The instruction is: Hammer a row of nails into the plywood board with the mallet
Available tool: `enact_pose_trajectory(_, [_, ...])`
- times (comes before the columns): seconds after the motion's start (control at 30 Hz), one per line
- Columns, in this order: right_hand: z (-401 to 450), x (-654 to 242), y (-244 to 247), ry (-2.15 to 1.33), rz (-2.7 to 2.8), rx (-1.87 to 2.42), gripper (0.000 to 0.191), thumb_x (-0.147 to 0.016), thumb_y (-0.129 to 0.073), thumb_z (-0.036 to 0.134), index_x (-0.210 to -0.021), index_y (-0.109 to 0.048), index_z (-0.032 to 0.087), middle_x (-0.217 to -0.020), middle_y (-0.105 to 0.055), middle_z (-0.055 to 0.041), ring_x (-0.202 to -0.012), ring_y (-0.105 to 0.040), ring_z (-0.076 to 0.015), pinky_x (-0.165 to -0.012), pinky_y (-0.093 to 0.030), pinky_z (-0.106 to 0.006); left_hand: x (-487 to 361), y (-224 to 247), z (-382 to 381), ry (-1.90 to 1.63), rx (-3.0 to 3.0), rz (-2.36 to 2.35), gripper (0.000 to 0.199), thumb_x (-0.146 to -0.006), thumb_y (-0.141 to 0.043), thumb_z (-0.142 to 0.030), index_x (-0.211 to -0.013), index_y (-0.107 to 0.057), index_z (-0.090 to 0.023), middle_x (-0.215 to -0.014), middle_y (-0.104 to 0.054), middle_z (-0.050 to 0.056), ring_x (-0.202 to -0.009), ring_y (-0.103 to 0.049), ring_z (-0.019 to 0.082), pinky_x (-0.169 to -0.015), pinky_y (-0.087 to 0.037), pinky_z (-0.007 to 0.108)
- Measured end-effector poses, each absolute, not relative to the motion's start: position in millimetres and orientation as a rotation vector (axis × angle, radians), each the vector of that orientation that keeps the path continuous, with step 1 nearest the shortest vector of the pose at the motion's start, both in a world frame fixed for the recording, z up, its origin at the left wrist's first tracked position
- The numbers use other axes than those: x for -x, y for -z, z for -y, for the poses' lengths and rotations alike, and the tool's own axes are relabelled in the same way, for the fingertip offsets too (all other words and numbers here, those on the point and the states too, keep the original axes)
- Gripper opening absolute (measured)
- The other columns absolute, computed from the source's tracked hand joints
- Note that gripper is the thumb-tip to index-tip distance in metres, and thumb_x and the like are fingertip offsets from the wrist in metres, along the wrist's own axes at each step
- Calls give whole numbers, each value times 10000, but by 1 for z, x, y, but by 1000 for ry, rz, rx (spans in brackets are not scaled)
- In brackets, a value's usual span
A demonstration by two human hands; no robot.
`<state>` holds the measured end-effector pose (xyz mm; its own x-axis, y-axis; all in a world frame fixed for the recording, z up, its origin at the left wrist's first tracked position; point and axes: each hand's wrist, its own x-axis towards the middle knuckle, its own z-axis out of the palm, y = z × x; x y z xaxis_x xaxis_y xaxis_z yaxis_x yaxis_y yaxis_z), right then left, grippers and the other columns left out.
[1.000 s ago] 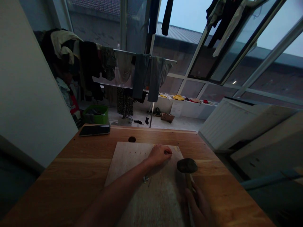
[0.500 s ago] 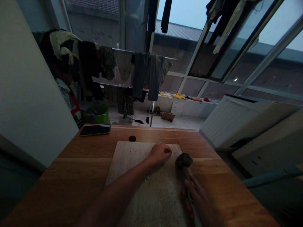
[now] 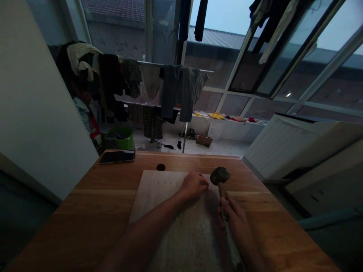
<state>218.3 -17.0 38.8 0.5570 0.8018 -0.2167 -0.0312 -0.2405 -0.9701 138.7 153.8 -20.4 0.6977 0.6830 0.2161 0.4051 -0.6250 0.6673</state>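
Observation:
A pale wooden board (image 3: 181, 241) lies on the table, with a row of small dark dots near its far edge. My left hand (image 3: 194, 185) is closed in a pinch at the board's far right part, on what looks like a thin nail, mostly hidden by the fingers. My right hand (image 3: 234, 215) is wrapped round the wooden handle of a mallet (image 3: 220, 176). Its dark rounded head is raised just right of my left fingertips, apart from them. A few loose nails (image 3: 178, 216) lie on the board, partly covered by my left forearm.
The wooden table (image 3: 93, 204) has a round dark hole (image 3: 160, 167) beyond the board. A phone (image 3: 117, 156) rests at its far left corner. Behind stand a clothes rack (image 3: 170, 90) and a green basket (image 3: 124, 139); a white panel (image 3: 39, 94) rises at the left.
The mallet head has risen and moved away from me, with my right hand following. My left hand keeps its pinch near the same spot. The view has shifted slightly.

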Motion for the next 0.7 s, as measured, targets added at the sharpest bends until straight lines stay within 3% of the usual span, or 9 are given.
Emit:
enact_pose_trajectory(0.13, [13,-220,-34,-866,732,1686,599,-656,-671,730,-942,-638,204,-561,-552,48,-392,-464,-130,-381,-362,-261,-138,21,-154,-593,-2334,-817,188,-871,-691,-258,-1002,-826,-250,-1083,-764,40,-1059,-646,231,-970,-450,310])
enact_pose_trajectory(0.3, [13,-225,-29,-703,847,1738,659,-692,-655,711,-1062,-726,169,-693,-645,-27,-672,-610,-214,-580,-470,-295,-138,22,-154,-616,-2340,-804,175,-865,-703,-262,-987,-827,-248,-1064,-766,40,-1058,-643,233,-968,-452,316])
enact_pose_trajectory(0.53, [31,-223,-12,-706,693,1787,701,-730,-602,743,-1082,-703,145,-602,-591,7,-482,-516,-166,-468,-415,-290,-139,25,-155,-608,-2340,-759,168,-832,-734,-257,-965,-816,-194,-1022,-766,58,-1037,-642,228,-982,-445,319])
enact_pose_trajectory(0.7, [42,-222,3,-866,708,1728,840,-812,-576,720,-1416,-540,138,-510,-500,80,-393,-439,-145,-399,-358,-264,-133,14,-160,-595,-2285,-765,263,-793,-733,-240,-1039,-765,-154,-1057,-741,74,-1008,-646,218,-942,-472,310])
